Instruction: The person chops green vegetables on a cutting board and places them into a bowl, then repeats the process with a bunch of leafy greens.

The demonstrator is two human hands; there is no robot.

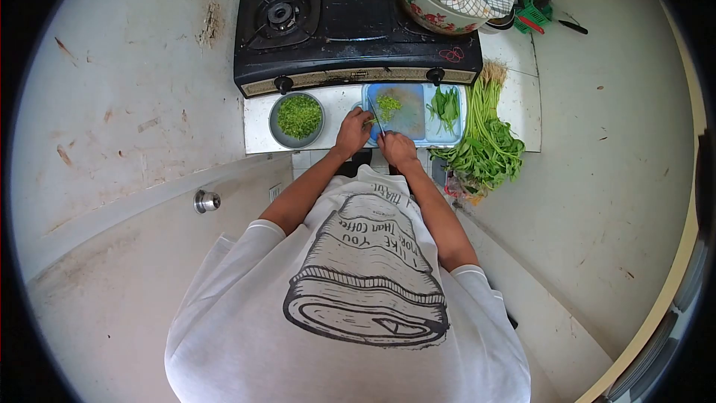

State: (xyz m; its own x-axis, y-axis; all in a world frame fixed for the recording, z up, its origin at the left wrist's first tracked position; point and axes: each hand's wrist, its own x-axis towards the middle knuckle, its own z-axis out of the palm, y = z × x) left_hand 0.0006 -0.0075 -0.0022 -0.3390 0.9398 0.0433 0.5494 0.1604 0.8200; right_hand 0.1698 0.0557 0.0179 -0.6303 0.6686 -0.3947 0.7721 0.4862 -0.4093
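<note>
My right hand [399, 151] is closed around the handle of a knife [377, 116], whose blade points away from me over a blue cutting board [410, 116]. At the board's left edge, the fingers of my left hand [353, 131] are closed on green stems beside the blade. A small heap of chopped greens [388, 107] lies just past the knife. Several loose leaves [445, 107] rest in the right part of the blue tray. To the left of my left hand stands a grey bowl [274, 130] filled with finely chopped greens [299, 116].
A black two-burner stove [350, 22] stands behind the board. A flowered pot [436, 15] with a checked cloth sits on its right side. A large bunch of leafy stems [488, 127] hangs over the counter's right front edge. A green basket [533, 11] holds utensils at the back right.
</note>
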